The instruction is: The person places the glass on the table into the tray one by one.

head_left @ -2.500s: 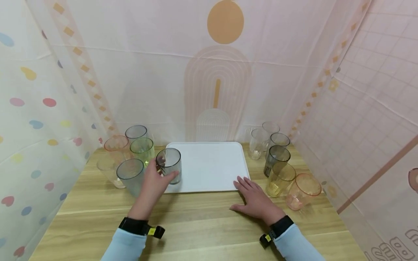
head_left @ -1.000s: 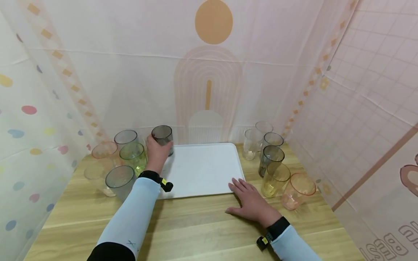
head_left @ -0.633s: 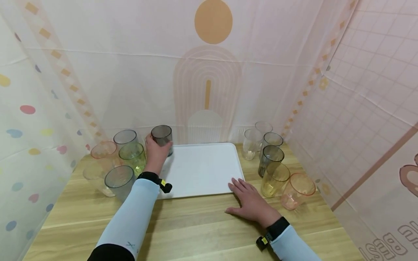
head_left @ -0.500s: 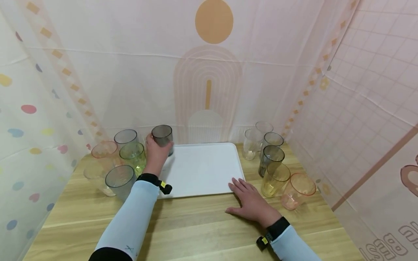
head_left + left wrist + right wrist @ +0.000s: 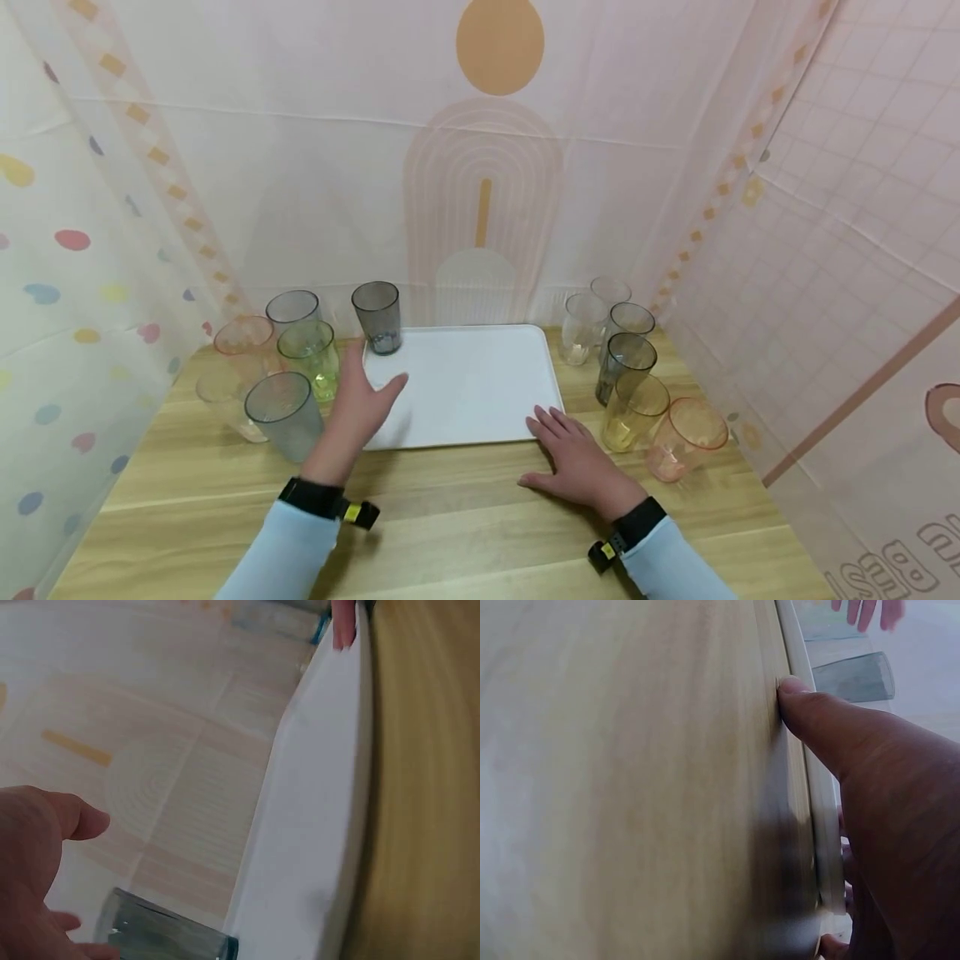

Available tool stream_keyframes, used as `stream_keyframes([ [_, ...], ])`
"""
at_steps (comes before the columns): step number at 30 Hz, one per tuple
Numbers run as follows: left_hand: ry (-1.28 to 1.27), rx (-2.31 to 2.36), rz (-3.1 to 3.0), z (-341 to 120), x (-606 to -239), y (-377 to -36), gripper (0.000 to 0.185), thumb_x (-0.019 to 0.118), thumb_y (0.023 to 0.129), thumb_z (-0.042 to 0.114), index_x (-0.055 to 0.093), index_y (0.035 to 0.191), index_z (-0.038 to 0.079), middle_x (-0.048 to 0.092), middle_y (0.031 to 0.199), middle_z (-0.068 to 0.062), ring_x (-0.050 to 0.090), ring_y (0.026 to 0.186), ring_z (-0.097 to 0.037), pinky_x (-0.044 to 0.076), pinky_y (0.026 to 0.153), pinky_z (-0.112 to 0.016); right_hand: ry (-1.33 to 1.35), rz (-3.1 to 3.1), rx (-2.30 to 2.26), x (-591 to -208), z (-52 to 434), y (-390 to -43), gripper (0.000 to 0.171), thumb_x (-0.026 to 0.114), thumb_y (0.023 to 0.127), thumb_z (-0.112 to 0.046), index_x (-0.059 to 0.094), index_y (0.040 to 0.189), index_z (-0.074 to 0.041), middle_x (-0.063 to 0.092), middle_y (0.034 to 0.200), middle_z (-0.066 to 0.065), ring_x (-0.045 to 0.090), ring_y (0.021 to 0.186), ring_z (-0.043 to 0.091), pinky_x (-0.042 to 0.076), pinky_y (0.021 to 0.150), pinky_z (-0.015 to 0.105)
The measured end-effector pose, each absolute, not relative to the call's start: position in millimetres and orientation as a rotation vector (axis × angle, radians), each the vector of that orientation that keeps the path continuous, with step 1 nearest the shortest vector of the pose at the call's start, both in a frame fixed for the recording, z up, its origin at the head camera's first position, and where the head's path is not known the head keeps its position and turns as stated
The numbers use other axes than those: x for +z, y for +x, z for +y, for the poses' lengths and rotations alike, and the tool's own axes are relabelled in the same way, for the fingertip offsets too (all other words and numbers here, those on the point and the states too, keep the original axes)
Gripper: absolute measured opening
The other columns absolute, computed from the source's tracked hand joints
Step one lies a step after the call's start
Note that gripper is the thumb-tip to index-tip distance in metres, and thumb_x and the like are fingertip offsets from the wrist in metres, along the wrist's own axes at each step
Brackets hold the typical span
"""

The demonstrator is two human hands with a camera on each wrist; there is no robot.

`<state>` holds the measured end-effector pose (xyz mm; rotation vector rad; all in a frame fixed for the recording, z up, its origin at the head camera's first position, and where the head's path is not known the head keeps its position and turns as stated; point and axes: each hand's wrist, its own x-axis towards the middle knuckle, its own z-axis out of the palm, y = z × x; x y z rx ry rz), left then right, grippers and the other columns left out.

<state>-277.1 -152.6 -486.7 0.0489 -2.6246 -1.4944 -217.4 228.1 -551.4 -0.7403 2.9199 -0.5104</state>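
A smoky grey cup (image 5: 377, 317) stands upright on the far left corner of the white tray (image 5: 480, 392). My left hand (image 5: 369, 398) hovers open over the tray's near left part, a short way in front of that cup and holding nothing. In the left wrist view the hand (image 5: 34, 862) is at the lower left, beside the cup (image 5: 161, 937) and the tray (image 5: 322, 810). My right hand (image 5: 572, 450) lies flat on the wooden table (image 5: 465, 517), its fingers touching the tray's near right corner. The right wrist view shows its thumb (image 5: 832, 727) against the tray edge (image 5: 810, 772).
Left of the tray stands a cluster of cups: peach (image 5: 242, 337), grey (image 5: 292, 308), green (image 5: 309, 352), clear (image 5: 217, 400) and frosted blue-grey (image 5: 283, 412). On the right stand several more, among them dark grey (image 5: 625, 367), yellow (image 5: 635, 412) and peach (image 5: 686, 437). Patterned curtains close in three sides.
My left hand carried the grey cup from the tray's near left to its far left corner, let go and drew back toward me. The right hand stayed put.
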Motion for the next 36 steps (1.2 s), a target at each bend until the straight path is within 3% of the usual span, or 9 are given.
stream_keyframes([
  [5,-0.111,-1.578,-2.592,-162,-488,-228,0.059,0.074,0.108,0.021,0.049,0.156,-0.003,0.050,0.157,-0.027,0.046,0.150,-0.045,0.038,0.125,-0.065,-0.733,2.912,-0.522,-551,229,-217,0.099,0.070,0.099,-0.072,0.038,0.173,-0.016,0.026,0.183,0.008,0.020,0.168,0.039,0.025,0.131,0.068],
  [8,-0.113,-1.586,-2.583,-173,-492,-201,0.040,0.074,0.108,0.017,0.062,0.141,-0.002,0.064,0.143,-0.024,0.060,0.136,-0.041,0.048,0.117,-0.062,-0.734,2.909,-0.528,-551,229,-217,0.099,0.070,0.099,-0.072,0.038,0.174,-0.016,0.026,0.183,0.008,0.020,0.168,0.038,0.025,0.131,0.068],
  [11,-0.020,-1.553,-2.558,-190,-497,-178,0.030,0.076,0.107,0.017,0.069,0.131,0.000,0.071,0.134,-0.021,0.069,0.121,-0.029,0.058,0.106,-0.039,-0.733,2.907,-0.530,-551,229,-217,0.099,0.070,0.098,-0.072,0.038,0.174,-0.016,0.026,0.183,0.008,0.020,0.168,0.038,0.025,0.131,0.068],
  [15,0.145,-1.448,-2.470,-213,-507,-158,0.022,0.079,0.105,0.018,0.075,0.122,0.005,0.077,0.120,-0.009,0.068,0.103,-0.002,0.056,0.082,-0.012,-0.727,2.911,-0.522,-551,229,-217,0.100,0.071,0.098,-0.072,0.038,0.174,-0.016,0.026,0.183,0.008,0.020,0.168,0.038,0.025,0.131,0.067],
  [18,0.224,-1.380,-2.360,-225,-513,-152,0.018,0.082,0.102,0.016,0.077,0.117,0.007,0.078,0.110,-0.002,0.065,0.095,0.006,0.055,0.076,-0.010,-0.720,2.916,-0.518,-550,230,-217,0.100,0.071,0.098,-0.072,0.038,0.173,-0.015,0.027,0.182,0.008,0.021,0.168,0.038,0.025,0.131,0.067],
  [21,0.292,-1.356,-2.261,-233,-517,-152,0.023,0.083,0.100,0.013,0.074,0.120,0.003,0.074,0.112,-0.002,0.063,0.099,0.003,0.050,0.084,-0.010,-0.714,2.916,-0.524,-549,229,-217,0.100,0.072,0.098,-0.072,0.039,0.173,-0.016,0.027,0.182,0.008,0.021,0.168,0.038,0.024,0.131,0.067],
  [24,0.370,-1.357,-2.211,-238,-521,-154,0.038,0.083,0.100,0.013,0.066,0.131,-0.001,0.063,0.125,-0.004,0.058,0.113,-0.007,0.046,0.096,-0.015,-0.711,2.911,-0.530,-549,229,-217,0.099,0.072,0.098,-0.072,0.039,0.173,-0.016,0.027,0.183,0.007,0.020,0.168,0.038,0.024,0.131,0.067],
  [30,0.481,-1.440,-2.172,-247,-530,-164,0.077,0.087,0.098,0.022,0.043,0.157,0.002,0.046,0.151,-0.010,0.045,0.139,-0.026,0.041,0.114,-0.037,-0.713,2.908,-0.531,-549,228,-217,0.099,0.072,0.098,-0.071,0.039,0.173,-0.016,0.027,0.182,0.007,0.021,0.168,0.038,0.024,0.132,0.067],
  [36,0.437,-1.481,-2.217,-250,-534,-177,0.100,0.090,0.095,0.027,0.026,0.168,0.002,0.036,0.163,-0.024,0.037,0.150,-0.040,0.036,0.122,-0.060,-0.718,2.904,-0.531,-550,227,-217,0.099,0.073,0.098,-0.071,0.039,0.173,-0.015,0.027,0.182,0.008,0.020,0.168,0.038,0.024,0.131,0.067],
])
